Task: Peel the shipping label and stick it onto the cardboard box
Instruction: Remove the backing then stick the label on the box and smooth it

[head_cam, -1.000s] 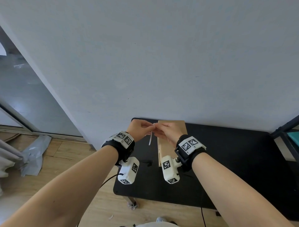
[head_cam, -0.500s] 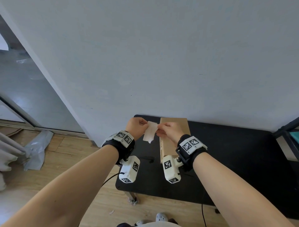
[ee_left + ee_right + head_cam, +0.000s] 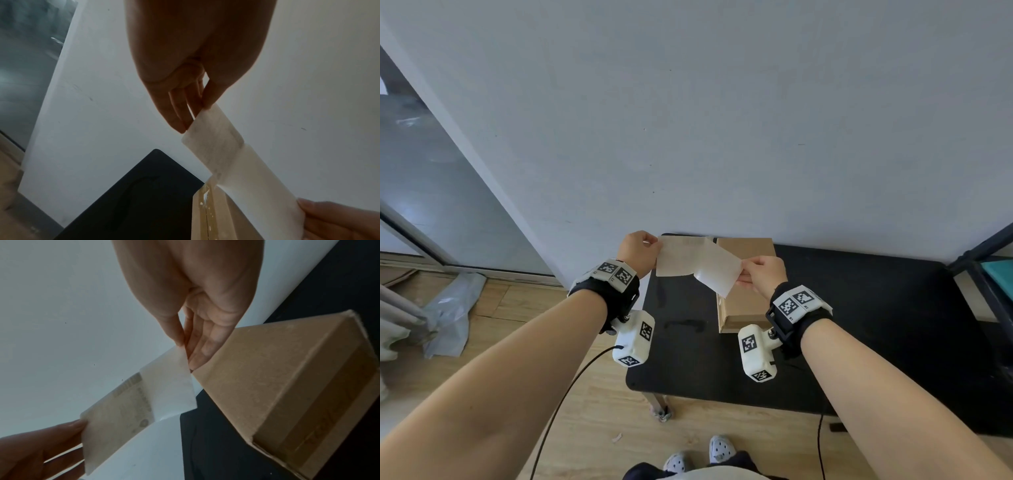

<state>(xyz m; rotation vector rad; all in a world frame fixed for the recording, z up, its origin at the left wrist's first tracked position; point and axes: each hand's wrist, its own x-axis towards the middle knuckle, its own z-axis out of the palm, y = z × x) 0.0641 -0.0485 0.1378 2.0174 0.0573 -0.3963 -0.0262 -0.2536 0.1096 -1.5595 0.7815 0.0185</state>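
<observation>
Above the near half of the black table, the shipping label is pinched at its 9 o'clock edge by the left hand; the backing liner is pinched at 3 o'clock by the right hand. The two sheets are seen joined only along a middle seam, held in the air just above the cardboard box. Judged risks: the freed adhesive face could curl onto itself or the liner if tension is lost; a skewed pull could tear the last strip. The box lies flat at 12 o'clock against the white wall, its top unobstructed. A dark shelf frame is noted at 3 o'clock, well apart.
</observation>
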